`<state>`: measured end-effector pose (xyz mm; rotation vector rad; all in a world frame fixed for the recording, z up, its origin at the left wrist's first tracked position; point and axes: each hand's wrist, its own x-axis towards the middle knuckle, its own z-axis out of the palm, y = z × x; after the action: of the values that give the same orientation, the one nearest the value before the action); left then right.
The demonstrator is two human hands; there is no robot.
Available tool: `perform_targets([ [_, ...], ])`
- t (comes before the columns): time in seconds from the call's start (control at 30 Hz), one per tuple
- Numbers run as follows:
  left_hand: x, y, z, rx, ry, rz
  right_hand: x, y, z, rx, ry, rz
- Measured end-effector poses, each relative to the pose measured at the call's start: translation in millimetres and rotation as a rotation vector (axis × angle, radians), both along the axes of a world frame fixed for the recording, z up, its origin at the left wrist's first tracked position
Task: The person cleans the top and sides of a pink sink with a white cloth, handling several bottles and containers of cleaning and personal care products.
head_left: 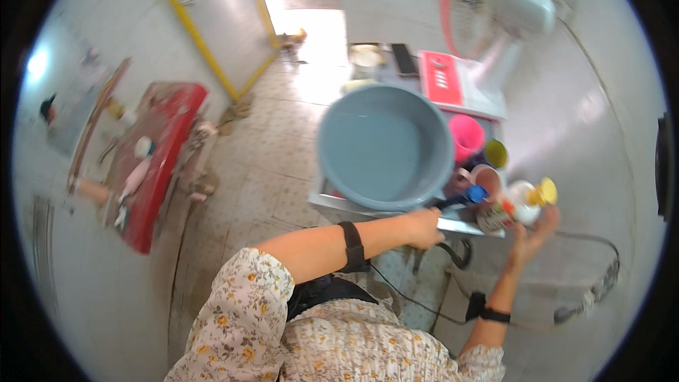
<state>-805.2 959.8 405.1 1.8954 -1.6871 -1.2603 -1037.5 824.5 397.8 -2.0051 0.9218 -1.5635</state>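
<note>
While the right hand (535,237) is at the white bottle (522,201) with the yellow top, we judge the handling to be under way rather than finished. The bottle is at the right end of the bench (467,226), just beside a printed can (491,218), and we cannot tell whether it rests there or is slightly raised. We see the right fingers parted at its near side, but whether they grip it we cannot tell. Our left hand (424,228) has its fingers curled at the bench's near edge, below the basin (385,145); what they pinch, if anything, is hidden from us. As for what looks done, we find the wide grey-blue basin set on the bench and the pink cup (467,138), the olive cup (497,153) and a blue-topped item (477,194) gathered close along its right side. What seems left is the bottle itself, not yet released by the hand beside it. We make out no objects inside the basin, so nothing there shows us further progress.
</note>
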Motion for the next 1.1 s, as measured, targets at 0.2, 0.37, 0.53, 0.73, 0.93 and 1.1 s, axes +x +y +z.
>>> perform_targets([
  [0.2, 79, 102, 96, 0.040, 0.302, -0.162, -16, 55, 30, -0.482, -0.195, -0.309],
  [0.37, 160, 218, 132, -0.315, 0.336, 0.320, 46, 101, 55, -0.700, -0.138, -0.297],
  [0.53, 229, 360, 115, -0.463, 0.302, 0.770, 147, 147, 75, -0.697, -0.537, 0.112],
  [0.73, 270, 534, 5, -0.492, -0.126, 1.293, 253, 243, 32, -0.232, -0.117, 0.420],
  [0.93, 260, 652, -76, -0.516, 0.163, 1.724, 372, 333, 51, -0.260, -0.031, 0.686],
  [1.1, 262, 717, -83, -0.581, 0.148, 1.794, 445, 411, 40, -0.231, 0.067, 0.931],
])
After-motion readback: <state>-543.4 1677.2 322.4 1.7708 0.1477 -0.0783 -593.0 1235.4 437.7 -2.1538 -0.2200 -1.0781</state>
